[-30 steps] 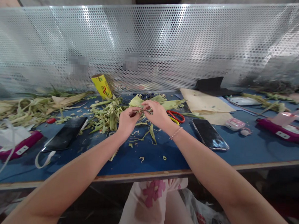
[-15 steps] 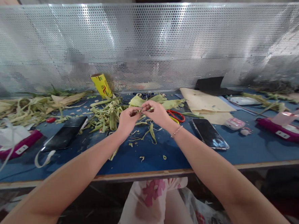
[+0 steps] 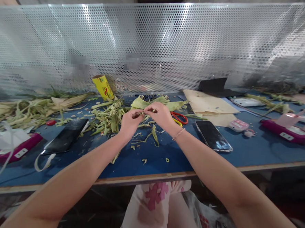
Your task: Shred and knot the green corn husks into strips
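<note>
A perforated metal screen (image 3: 157, 42) backs the blue counter (image 3: 144, 168), probably keeping loose scraps from falling behind. Below, a clear plastic bag (image 3: 193, 202) shows something dark, whether inside or on it I cannot tell. A pile of green plant strips (image 3: 113, 116) lies just beside the left hand (image 3: 130, 123), presumably for easy reach. The right hand (image 3: 160, 116) meets the left above the counter. The yellow tube (image 3: 102, 87) is open at the top, contents hidden; the pink case (image 3: 238, 125) looks closed. Smallest, between both hands' pinching fingertips, is a small piece (image 3: 143, 112), seemingly too fine for a fuller grip.
</note>
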`<state>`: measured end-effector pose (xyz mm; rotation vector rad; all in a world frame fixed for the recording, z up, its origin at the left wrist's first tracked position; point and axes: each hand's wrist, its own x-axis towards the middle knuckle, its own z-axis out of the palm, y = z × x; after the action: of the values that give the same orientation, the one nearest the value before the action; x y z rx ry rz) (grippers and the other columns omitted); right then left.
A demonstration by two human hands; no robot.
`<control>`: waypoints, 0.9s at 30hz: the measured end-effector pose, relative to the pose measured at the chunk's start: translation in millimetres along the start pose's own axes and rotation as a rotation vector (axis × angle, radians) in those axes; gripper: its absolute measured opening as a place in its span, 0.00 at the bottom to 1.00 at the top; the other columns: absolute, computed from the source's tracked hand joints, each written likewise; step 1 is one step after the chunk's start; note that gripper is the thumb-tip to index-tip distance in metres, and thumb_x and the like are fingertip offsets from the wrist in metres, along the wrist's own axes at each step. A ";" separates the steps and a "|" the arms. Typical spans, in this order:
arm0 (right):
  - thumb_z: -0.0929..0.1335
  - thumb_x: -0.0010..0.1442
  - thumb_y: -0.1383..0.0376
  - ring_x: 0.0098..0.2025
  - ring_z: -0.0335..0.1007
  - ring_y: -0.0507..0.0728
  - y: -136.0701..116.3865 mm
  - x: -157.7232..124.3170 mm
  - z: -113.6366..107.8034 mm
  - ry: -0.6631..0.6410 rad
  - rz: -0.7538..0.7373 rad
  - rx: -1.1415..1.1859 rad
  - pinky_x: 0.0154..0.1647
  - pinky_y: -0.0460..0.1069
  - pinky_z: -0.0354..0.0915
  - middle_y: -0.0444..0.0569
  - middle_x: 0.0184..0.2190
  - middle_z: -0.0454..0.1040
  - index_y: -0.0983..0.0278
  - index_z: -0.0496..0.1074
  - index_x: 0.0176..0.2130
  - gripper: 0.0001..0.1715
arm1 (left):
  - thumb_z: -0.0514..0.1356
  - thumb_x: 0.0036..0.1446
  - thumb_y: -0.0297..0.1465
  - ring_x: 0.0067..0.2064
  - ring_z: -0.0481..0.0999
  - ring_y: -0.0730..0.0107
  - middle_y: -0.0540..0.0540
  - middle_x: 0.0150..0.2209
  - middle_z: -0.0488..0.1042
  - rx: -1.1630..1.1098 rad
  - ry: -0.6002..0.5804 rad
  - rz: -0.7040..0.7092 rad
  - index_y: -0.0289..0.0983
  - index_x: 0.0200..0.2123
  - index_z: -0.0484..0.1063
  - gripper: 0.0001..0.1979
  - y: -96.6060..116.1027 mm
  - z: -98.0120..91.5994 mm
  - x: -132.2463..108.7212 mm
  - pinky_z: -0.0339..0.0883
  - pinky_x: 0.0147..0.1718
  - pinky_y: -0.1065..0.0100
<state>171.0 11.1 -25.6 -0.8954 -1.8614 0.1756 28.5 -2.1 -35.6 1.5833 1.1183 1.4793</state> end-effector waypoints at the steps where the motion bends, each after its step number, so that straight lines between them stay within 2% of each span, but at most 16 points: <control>1: 0.67 0.52 0.69 0.33 0.67 0.52 0.0 -0.2 -0.9 0.003 -0.030 -0.013 0.38 0.49 0.63 0.47 0.27 0.73 0.64 0.73 0.28 0.04 | 0.61 0.40 0.31 0.23 0.63 0.78 0.52 0.20 0.69 -0.015 0.004 -0.008 0.34 0.29 0.74 0.10 0.4 0.5 -0.2 0.56 0.24 0.72; 5: 0.66 0.54 0.69 0.35 0.67 0.53 -2.3 -0.9 -4.8 -0.015 -0.125 -0.043 0.42 0.51 0.62 0.47 0.29 0.73 0.62 0.73 0.28 0.06 | 0.62 0.39 0.30 0.23 0.63 0.78 0.52 0.20 0.68 -0.098 0.017 -0.053 0.34 0.28 0.73 0.09 3.8 3.3 -0.8 0.56 0.25 0.72; 9: 0.66 0.53 0.69 0.37 0.67 0.53 -5.2 -1.3 -4.4 0.014 -0.154 -0.051 0.43 0.52 0.62 0.46 0.30 0.72 0.60 0.74 0.27 0.07 | 0.62 0.36 0.27 0.21 0.61 0.80 0.53 0.19 0.67 -0.259 0.073 -0.109 0.34 0.25 0.70 0.08 9.7 7.0 -1.1 0.54 0.23 0.72; 16: 0.65 0.55 0.68 0.34 0.67 0.53 -6.2 -5.2 1.1 0.069 -0.205 -0.069 0.42 0.52 0.63 0.44 0.29 0.74 0.58 0.75 0.26 0.11 | 0.61 0.34 0.22 0.21 0.59 0.82 0.54 0.19 0.65 -0.483 0.072 -0.222 0.34 0.22 0.70 0.07 17.2 9.7 -1.7 0.53 0.22 0.74; 21: 0.64 0.57 0.65 0.37 0.69 0.53 -5.2 -7.0 -0.9 0.090 -0.192 -0.082 0.45 0.52 0.63 0.45 0.31 0.76 0.58 0.75 0.29 0.10 | 0.63 0.35 0.25 0.22 0.61 0.82 0.54 0.19 0.64 -0.541 0.042 -0.261 0.34 0.22 0.69 0.07 18.3 8.1 -2.3 0.56 0.23 0.74; 27: 0.64 0.56 0.67 0.40 0.70 0.53 -6.7 -7.6 1.4 0.103 -0.193 -0.044 0.47 0.52 0.63 0.45 0.34 0.77 0.60 0.75 0.29 0.09 | 0.65 0.35 0.26 0.23 0.64 0.81 0.55 0.20 0.66 -0.577 0.031 -0.319 0.35 0.25 0.70 0.10 17.4 5.5 -2.4 0.59 0.25 0.73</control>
<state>168.0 1.8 -28.6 -0.7352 -1.8480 -0.0298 36.3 -10.7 -21.3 0.9420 0.8101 1.4395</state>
